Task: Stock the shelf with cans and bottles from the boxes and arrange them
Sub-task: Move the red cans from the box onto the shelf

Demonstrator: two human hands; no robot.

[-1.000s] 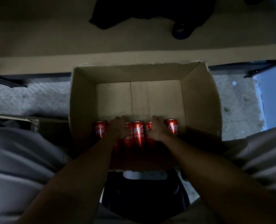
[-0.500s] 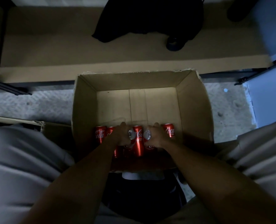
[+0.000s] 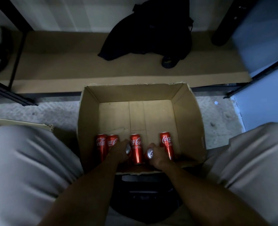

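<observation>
An open cardboard box (image 3: 190, 121) stands on the floor between my knees. Several red cola cans stand along its near wall: two at the left (image 3: 100, 145), one in the middle (image 3: 136, 149), one at the right (image 3: 166, 144). My left hand (image 3: 119, 151) grips a can whose silver top (image 3: 128, 149) shows beside my fingers. My right hand (image 3: 158, 154) grips another can, tilted so its silver top (image 3: 149, 153) faces me. The bottom shelf board (image 3: 66, 66) lies just beyond the box.
A dark bag or garment (image 3: 151, 31) lies on the shelf board at the back, a dark round object (image 3: 168, 62) beside it. Black shelf posts (image 3: 17, 51) stand at left. A blue panel (image 3: 265, 88) is at right. Another cardboard edge (image 3: 21, 124) shows by my left knee.
Both hands closed round a can each and have tipped and lifted them, so the silver tops now show. The view tilted up, showing more of the shelf.
</observation>
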